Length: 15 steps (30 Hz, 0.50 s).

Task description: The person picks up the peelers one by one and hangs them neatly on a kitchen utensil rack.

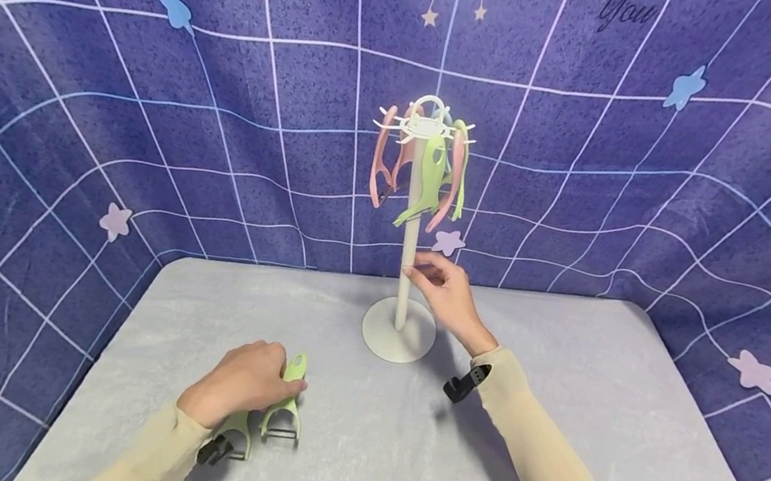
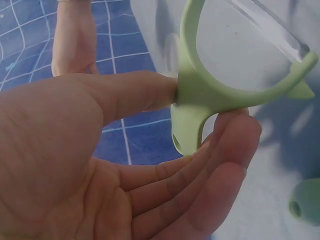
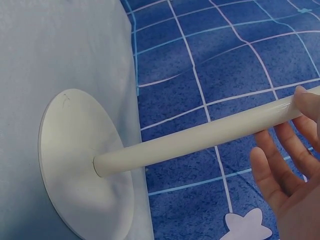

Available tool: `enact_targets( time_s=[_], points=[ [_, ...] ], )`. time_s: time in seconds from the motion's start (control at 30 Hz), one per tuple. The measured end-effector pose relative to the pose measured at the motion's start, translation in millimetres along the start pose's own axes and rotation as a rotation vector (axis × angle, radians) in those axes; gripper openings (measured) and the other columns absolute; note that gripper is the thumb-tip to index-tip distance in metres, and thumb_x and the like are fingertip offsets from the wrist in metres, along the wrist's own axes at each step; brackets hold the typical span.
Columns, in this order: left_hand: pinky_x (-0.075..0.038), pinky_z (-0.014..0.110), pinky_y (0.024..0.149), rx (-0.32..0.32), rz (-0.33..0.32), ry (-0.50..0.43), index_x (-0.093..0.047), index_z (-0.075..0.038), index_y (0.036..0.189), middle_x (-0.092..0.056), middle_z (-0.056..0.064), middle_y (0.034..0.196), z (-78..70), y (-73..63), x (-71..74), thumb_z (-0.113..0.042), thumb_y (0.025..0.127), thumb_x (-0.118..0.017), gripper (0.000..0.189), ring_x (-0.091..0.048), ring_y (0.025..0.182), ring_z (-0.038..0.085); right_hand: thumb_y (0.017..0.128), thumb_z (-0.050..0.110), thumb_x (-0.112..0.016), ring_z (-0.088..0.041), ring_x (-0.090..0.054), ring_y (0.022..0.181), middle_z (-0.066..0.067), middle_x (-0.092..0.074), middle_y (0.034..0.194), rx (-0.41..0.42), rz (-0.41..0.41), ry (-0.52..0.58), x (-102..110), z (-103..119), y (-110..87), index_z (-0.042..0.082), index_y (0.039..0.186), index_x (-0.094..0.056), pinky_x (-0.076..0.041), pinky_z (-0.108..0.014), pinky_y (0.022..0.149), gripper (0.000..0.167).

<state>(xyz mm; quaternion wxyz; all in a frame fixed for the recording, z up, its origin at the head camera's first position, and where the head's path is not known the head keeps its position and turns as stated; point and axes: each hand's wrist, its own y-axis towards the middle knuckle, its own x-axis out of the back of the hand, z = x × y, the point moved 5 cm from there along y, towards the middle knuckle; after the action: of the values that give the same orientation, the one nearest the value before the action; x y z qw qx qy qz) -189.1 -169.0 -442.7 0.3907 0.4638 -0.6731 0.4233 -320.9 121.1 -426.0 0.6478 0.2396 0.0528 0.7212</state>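
Note:
My left hand [image 1: 245,377] pinches a light green Y-shaped peeler [image 2: 195,92] between thumb and fingers, its blade end toward the table's front. A second green peeler [image 1: 238,423] lies beside it, partly covered by the hand and wrist. My right hand [image 1: 448,296] holds the post [image 3: 200,142] of a white hanging stand [image 1: 411,244] between thumb and fingertips, above the round base [image 3: 75,170]. From the hooked ring on top hang several peelers, among them a green one [image 1: 433,169], pink ones [image 1: 378,160] and a blue one mostly hidden behind the others.
The stand is upright on a grey table [image 1: 561,366], toward its back edge. A blue curtain [image 1: 285,109] with grid lines and stars surrounds the table at the back and sides. Each wrist wears a black strap-on device [image 1: 466,382].

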Motion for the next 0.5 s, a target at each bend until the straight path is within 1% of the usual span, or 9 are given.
enact_targets(
  time_s=[0.07, 0.1, 0.2, 0.3, 0.4, 0.5],
  points=[
    [-0.042, 0.033, 0.051, 0.002, -0.003, 0.007, -0.054, -0.016, 0.064, -0.053, 0.001, 0.06, -1.0, 0.8, 2.8, -0.039, 0.092, -0.081, 0.046, -0.05, 0.056, 0.019, 0.1, 0.017, -0.078, -0.029, -0.075, 0.091, -0.013, -0.079, 0.109, 0.001, 0.001, -0.003, 0, 0, 0.5, 0.008, 0.12, -0.078, -0.059, -0.024, 0.076, 0.021],
    [-0.042, 0.033, 0.051, 0.001, -0.006, 0.008, -0.054, -0.016, 0.064, -0.052, 0.0, 0.061, -1.8, 1.1, 4.4, -0.04, 0.092, -0.081, 0.046, -0.05, 0.056, 0.019, 0.1, 0.016, -0.078, -0.025, -0.075, 0.09, -0.012, -0.079, 0.109, 0.002, 0.002, -0.006, 0, 0, 0.6, 0.008, 0.12, -0.078, -0.059, -0.025, 0.076, 0.021],
    [-0.042, 0.033, 0.052, -0.006, -0.021, -0.003, -0.055, -0.016, 0.063, -0.052, 0.0, 0.061, -3.1, 2.1, 8.7, -0.04, 0.093, -0.08, 0.046, -0.051, 0.056, 0.019, 0.1, 0.015, -0.078, -0.02, -0.074, 0.088, -0.012, -0.079, 0.108, 0.01, 0.001, -0.013, 0, 1, 0.8, 0.007, 0.119, -0.078, -0.06, -0.026, 0.076, 0.021],
    [-0.042, 0.033, 0.051, -0.016, -0.047, -0.02, -0.056, -0.016, 0.063, -0.053, 0.0, 0.06, -4.4, 2.3, 15.0, -0.04, 0.093, -0.079, 0.045, -0.051, 0.055, 0.019, 0.1, 0.015, -0.078, -0.019, -0.074, 0.088, -0.012, -0.079, 0.108, 0.015, -0.001, -0.017, 0, 1, 0.4, 0.007, 0.119, -0.078, -0.06, -0.026, 0.076, 0.021],
    [-0.042, 0.033, 0.052, -0.028, -0.078, -0.026, -0.057, -0.016, 0.065, -0.053, -0.001, 0.06, -5.7, 3.1, 22.2, -0.04, 0.095, -0.077, 0.044, -0.05, 0.055, 0.018, 0.1, 0.015, -0.078, -0.024, -0.074, 0.089, -0.012, -0.079, 0.108, 0.015, -0.001, -0.019, 0, 2, 0.0, 0.007, 0.119, -0.078, -0.06, -0.026, 0.076, 0.021],
    [-0.042, 0.033, 0.054, -0.038, -0.107, -0.022, -0.059, -0.015, 0.07, -0.054, -0.001, 0.063, -7.6, 4.3, 29.9, -0.041, 0.096, -0.076, 0.041, -0.05, 0.058, 0.018, 0.1, 0.015, -0.078, -0.038, -0.075, 0.092, -0.013, -0.079, 0.107, 0.009, 0.0, -0.013, 0, 1, -0.1, 0.007, 0.119, -0.078, -0.059, -0.026, 0.075, 0.021]
  ],
)
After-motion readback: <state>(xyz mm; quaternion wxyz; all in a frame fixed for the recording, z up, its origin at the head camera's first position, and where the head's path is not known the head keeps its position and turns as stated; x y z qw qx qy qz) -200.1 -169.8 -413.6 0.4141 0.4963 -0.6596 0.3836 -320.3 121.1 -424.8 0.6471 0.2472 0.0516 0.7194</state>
